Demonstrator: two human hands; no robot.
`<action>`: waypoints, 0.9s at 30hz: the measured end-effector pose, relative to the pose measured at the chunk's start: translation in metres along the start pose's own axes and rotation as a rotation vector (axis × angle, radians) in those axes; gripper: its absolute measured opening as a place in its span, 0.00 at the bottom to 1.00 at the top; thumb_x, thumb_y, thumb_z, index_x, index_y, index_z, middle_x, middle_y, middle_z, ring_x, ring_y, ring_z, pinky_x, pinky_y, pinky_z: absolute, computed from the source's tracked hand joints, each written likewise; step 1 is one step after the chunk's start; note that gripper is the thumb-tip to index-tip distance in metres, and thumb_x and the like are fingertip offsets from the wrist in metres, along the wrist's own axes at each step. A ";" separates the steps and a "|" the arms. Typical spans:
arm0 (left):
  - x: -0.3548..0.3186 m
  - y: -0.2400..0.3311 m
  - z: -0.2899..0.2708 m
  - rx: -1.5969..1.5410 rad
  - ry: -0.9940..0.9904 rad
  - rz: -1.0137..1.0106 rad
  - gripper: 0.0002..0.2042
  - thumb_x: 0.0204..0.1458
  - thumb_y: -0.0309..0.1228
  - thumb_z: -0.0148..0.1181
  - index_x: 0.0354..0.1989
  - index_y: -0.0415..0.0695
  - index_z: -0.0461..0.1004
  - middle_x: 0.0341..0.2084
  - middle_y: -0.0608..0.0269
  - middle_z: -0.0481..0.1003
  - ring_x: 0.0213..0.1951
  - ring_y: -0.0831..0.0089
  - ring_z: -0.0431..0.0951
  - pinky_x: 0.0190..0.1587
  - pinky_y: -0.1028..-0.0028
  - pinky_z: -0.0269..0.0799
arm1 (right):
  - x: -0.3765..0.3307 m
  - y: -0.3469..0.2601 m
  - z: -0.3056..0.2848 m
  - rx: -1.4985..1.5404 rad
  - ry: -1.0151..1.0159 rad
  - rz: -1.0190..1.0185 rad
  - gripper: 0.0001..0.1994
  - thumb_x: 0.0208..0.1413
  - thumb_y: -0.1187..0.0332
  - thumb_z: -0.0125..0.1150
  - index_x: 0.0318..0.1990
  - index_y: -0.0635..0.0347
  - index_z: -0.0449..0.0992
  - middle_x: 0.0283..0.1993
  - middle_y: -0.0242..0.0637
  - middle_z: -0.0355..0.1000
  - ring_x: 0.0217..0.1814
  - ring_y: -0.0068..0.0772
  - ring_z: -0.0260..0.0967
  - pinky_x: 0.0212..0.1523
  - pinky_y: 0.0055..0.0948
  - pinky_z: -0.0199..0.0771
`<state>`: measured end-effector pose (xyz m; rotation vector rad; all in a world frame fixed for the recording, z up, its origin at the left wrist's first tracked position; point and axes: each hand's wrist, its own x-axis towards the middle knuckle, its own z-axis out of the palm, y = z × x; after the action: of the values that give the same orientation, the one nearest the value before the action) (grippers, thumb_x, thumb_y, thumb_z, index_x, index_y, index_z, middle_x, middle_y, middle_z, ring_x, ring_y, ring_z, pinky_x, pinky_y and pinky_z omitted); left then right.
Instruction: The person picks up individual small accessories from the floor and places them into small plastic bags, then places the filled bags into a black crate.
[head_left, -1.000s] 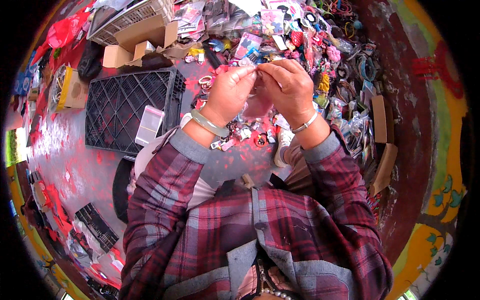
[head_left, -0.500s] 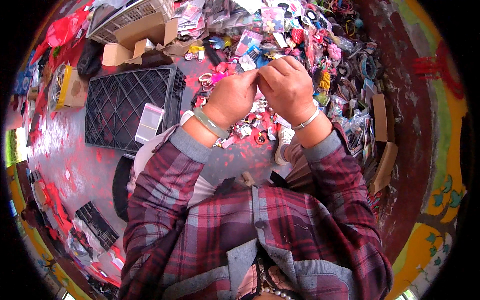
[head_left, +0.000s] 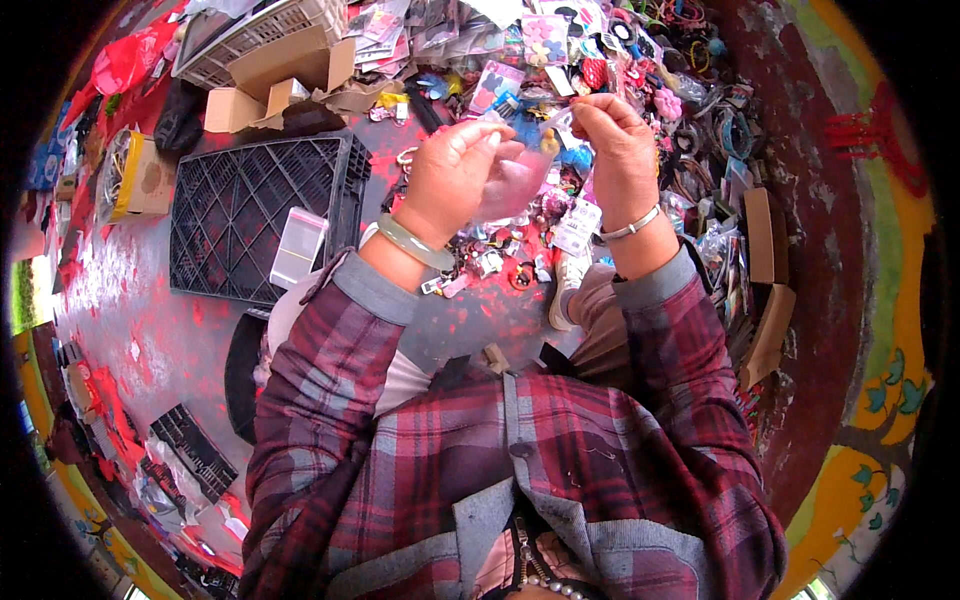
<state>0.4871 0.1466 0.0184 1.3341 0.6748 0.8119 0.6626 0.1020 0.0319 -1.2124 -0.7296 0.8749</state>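
In front of my chest, my left hand [head_left: 455, 170] is closed on a clear plastic bag [head_left: 522, 182], its thumb and fingers pinching the upper edge. The bag hangs toward the middle, and its thin film blurs with the heap behind it. My right hand [head_left: 622, 150] is raised beside it, thumb and forefinger pinched together. A whitish strip of film reaches toward those fingertips; what they grip is too small to make out. Below the right palm shows a white printed tag [head_left: 577, 228]; whether it hangs from the hand cannot be told.
A heap of hair ties and small packaged accessories [head_left: 690, 140] spreads ahead and to the right. At left lies a black plastic crate [head_left: 265, 215] with a stack of clear bags [head_left: 299, 248] on it. Beyond stand an open cardboard box [head_left: 240, 105] and a pale crate [head_left: 300, 25].
My hands, together at the fingertips before, have drawn apart. The right hand moved right, the left slightly left, and the clear bag and the white tag have come into sight between them.
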 end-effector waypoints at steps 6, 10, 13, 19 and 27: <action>0.003 0.008 -0.007 -0.228 0.017 -0.093 0.11 0.57 0.29 0.41 0.41 0.35 0.67 0.35 0.52 0.74 0.35 0.70 0.75 0.40 0.74 0.71 | 0.025 0.008 -0.041 0.380 0.112 0.127 0.03 0.46 0.71 0.57 0.28 0.59 0.72 0.24 0.30 0.67 0.26 0.22 0.64 0.30 0.21 0.63; 0.003 0.009 -0.018 -0.305 0.046 -0.116 0.11 0.56 0.29 0.41 0.40 0.35 0.67 0.35 0.52 0.74 0.35 0.71 0.75 0.38 0.75 0.71 | 0.034 -0.005 -0.063 0.360 0.171 -0.005 0.03 0.47 0.72 0.56 0.29 0.61 0.72 0.25 0.32 0.68 0.26 0.23 0.64 0.30 0.22 0.64; 0.004 0.015 -0.019 -0.285 0.069 -0.110 0.11 0.56 0.29 0.41 0.40 0.36 0.67 0.35 0.51 0.74 0.35 0.71 0.75 0.38 0.76 0.71 | 0.039 -0.014 -0.089 -0.157 0.140 -0.027 0.05 0.47 0.72 0.57 0.30 0.63 0.76 0.26 0.33 0.71 0.26 0.24 0.67 0.29 0.20 0.64; 0.005 0.012 -0.022 -0.262 0.048 -0.097 0.11 0.56 0.29 0.41 0.40 0.36 0.68 0.35 0.51 0.74 0.35 0.71 0.75 0.37 0.75 0.72 | 0.022 -0.022 -0.083 -1.408 -0.079 -0.157 0.07 0.41 0.68 0.55 0.27 0.54 0.78 0.34 0.43 0.72 0.36 0.44 0.70 0.39 0.35 0.69; 0.005 0.014 -0.018 -0.221 0.017 -0.120 0.11 0.56 0.30 0.42 0.40 0.35 0.68 0.35 0.51 0.74 0.36 0.70 0.75 0.39 0.75 0.71 | 0.028 -0.017 -0.084 -1.309 -0.119 -0.443 0.32 0.37 0.69 0.63 0.56 0.49 0.61 0.57 0.49 0.58 0.61 0.44 0.53 0.59 0.34 0.54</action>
<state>0.4729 0.1615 0.0305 1.0782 0.6525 0.7778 0.7504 0.0846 0.0311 -1.9915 -1.7134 -0.0127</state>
